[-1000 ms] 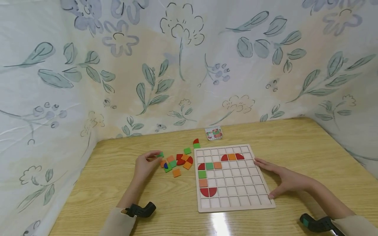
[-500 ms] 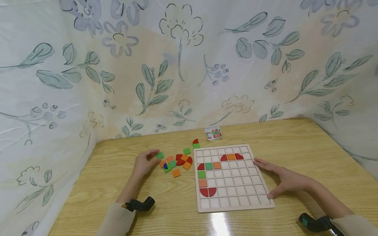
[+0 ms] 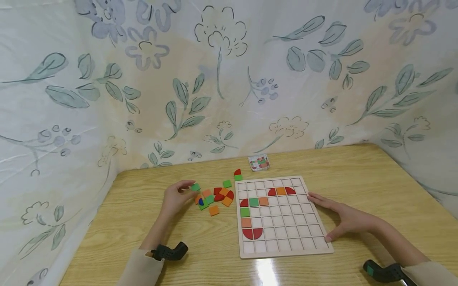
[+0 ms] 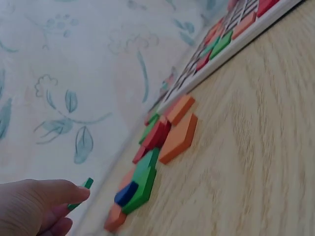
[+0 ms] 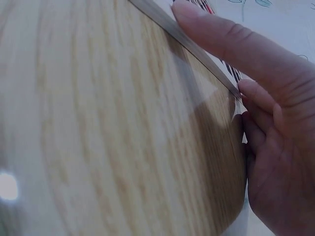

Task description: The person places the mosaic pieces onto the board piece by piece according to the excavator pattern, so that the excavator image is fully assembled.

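Observation:
My left hand [image 3: 176,200] pinches a small green square tile [image 3: 195,186] between thumb and fingers, just left of a loose pile. In the left wrist view the tile [image 4: 81,193] shows edge-on at the fingertips. The pile holds orange tiles [image 3: 214,210], red quarter-round pieces [image 3: 230,195] and a green tile with a blue piece [image 3: 202,204]. My right hand [image 3: 352,219] rests with spread fingers along the right edge of a white gridded board [image 3: 286,252]. Several cells are filled, among them a red, orange, red row [image 3: 281,191] and a column down the left side.
A small printed pattern card [image 3: 259,162] lies behind the board. A red and a green piece [image 3: 238,177] sit by its upper left corner, with a lone green tile [image 3: 227,183] nearby. Floral cloth [image 3: 222,79] hangs behind the wooden table [image 3: 200,254].
My left hand stays by the pile, and the green tile in its fingertips has turned slightly so more of its face shows. The right hand and the board have not moved.

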Demonstrator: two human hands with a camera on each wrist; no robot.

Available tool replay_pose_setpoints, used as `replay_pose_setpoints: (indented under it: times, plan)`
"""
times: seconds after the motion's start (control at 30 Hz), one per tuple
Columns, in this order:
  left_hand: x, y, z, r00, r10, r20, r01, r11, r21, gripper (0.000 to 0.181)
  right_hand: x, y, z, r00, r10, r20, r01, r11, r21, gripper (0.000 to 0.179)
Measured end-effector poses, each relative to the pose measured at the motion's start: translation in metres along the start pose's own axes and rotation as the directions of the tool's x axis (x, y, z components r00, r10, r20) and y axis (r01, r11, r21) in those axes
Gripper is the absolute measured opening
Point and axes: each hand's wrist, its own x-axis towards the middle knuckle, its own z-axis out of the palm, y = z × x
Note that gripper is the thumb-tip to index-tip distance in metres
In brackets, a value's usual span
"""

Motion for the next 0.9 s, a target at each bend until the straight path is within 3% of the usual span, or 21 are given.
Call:
replay_pose_setpoints:
  times: [0.17, 0.27, 0.4, 0.57, 0.67, 0.8, 0.9]
  plan:
    - [-0.003, 0.017, 0.013, 1.000, 0.011, 0.024, -0.010, 0.999, -0.040, 0.035, -0.002, 0.001, 0.000, 1.000, -0.004, -0.007, 0.004, 1.000, -0.015, 0.103]
    - [-0.006, 0.029, 0.025, 0.997, 0.051, 0.053, -0.049, 0.997, -0.053, 0.034, -0.002, 0.001, 0.000, 1.000, 0.009, -0.010, -0.009, 0.999, -0.045, 0.103]
    - [-0.009, 0.045, 0.044, 0.990, 0.108, 0.086, -0.104, 0.993, -0.054, 0.031, -0.003, 0.001, 0.000, 0.999, 0.033, -0.013, -0.034, 0.997, -0.071, 0.103]
    - [-0.012, 0.063, 0.065, 0.978, 0.141, 0.154, -0.131, 0.989, -0.073, 0.030, -0.002, 0.002, 0.001, 0.999, 0.043, -0.014, -0.043, 0.997, -0.066, 0.103]
    - [-0.014, 0.072, 0.076, 0.962, 0.184, 0.201, -0.172, 0.982, -0.074, 0.028, -0.002, 0.002, 0.001, 0.999, 0.040, -0.011, -0.040, 0.998, -0.057, 0.103]
    - [-0.016, 0.082, 0.093, 0.928, 0.266, 0.260, -0.257, 0.964, -0.066, 0.024, -0.003, 0.001, 0.000, 0.999, 0.039, -0.008, -0.039, 0.998, -0.049, 0.103]
    - [-0.016, 0.089, 0.108, 0.908, 0.292, 0.302, -0.286, 0.956, -0.064, 0.022, -0.003, 0.000, -0.002, 1.000, 0.028, -0.008, -0.028, 0.999, -0.034, 0.103]
